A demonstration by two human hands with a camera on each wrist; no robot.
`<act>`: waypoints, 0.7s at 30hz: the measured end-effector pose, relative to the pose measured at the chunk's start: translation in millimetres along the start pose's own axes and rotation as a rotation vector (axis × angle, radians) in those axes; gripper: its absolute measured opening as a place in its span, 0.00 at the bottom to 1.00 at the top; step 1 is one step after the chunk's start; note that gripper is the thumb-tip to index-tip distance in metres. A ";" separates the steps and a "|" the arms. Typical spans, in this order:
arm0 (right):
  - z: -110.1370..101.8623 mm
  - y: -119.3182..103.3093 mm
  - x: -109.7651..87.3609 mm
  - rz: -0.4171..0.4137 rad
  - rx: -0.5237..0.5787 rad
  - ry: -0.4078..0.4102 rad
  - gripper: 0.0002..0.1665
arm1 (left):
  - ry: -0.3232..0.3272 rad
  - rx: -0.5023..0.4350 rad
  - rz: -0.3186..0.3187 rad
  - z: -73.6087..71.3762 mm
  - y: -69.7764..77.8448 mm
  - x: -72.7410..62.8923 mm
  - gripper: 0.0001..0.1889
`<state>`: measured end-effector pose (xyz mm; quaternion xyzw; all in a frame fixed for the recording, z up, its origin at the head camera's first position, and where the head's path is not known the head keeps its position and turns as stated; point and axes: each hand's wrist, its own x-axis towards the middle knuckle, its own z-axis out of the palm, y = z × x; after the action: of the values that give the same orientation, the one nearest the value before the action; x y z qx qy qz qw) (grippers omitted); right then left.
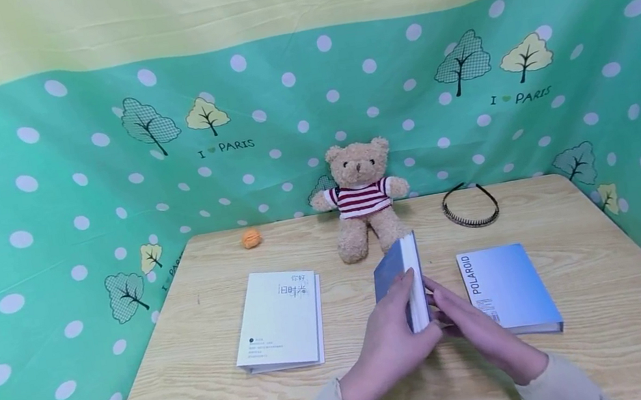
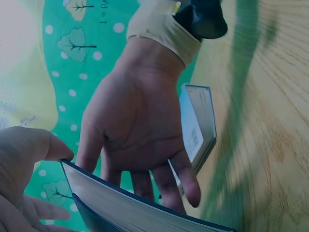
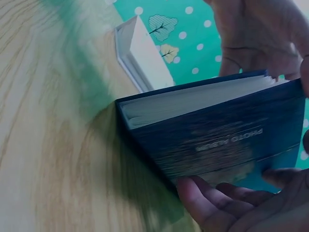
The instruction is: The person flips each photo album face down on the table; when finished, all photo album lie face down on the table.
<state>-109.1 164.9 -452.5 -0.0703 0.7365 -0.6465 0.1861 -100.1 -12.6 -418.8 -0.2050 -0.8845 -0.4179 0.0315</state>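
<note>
A dark blue photo album [image 1: 389,274] is held upright above the middle of the table, its white page edges showing. My left hand [image 1: 391,331] grips it, the thumb on the near edge. On the other side my right hand [image 1: 481,328] has its fingers extended against the cover, as the right wrist view shows at the fingers [image 3: 212,198]. The words PHOTO ALBUM appear upside down there on the cover [image 3: 227,140]. A white album [image 1: 279,320] lies to the left of my hands, and a blue and white POLAROID album [image 1: 507,286] lies to the right.
A teddy bear [image 1: 362,197] in a striped shirt sits at the table's back edge. An orange ball-like object [image 1: 251,238] lies back left, and a black toothed headband [image 1: 473,222] back right. A green dotted curtain [image 1: 262,139] hangs behind the wooden table [image 1: 585,264].
</note>
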 end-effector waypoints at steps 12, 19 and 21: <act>-4.0 8.1 4.8 -0.032 0.057 -0.153 0.33 | 0.065 -0.225 0.003 -2.6 -2.9 0.0 0.50; -5.7 9.7 3.5 -0.077 0.060 -0.179 0.33 | 0.091 -0.319 0.042 -2.7 -6.6 0.5 0.46; -6.3 12.7 3.8 -0.095 0.063 -0.182 0.34 | 0.089 -0.358 0.040 -3.6 -6.5 0.0 0.45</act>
<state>-113.2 171.4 -465.1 -0.1577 0.6917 -0.6684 0.2235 -103.0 -19.0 -421.1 -0.2063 -0.7894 -0.5766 0.0419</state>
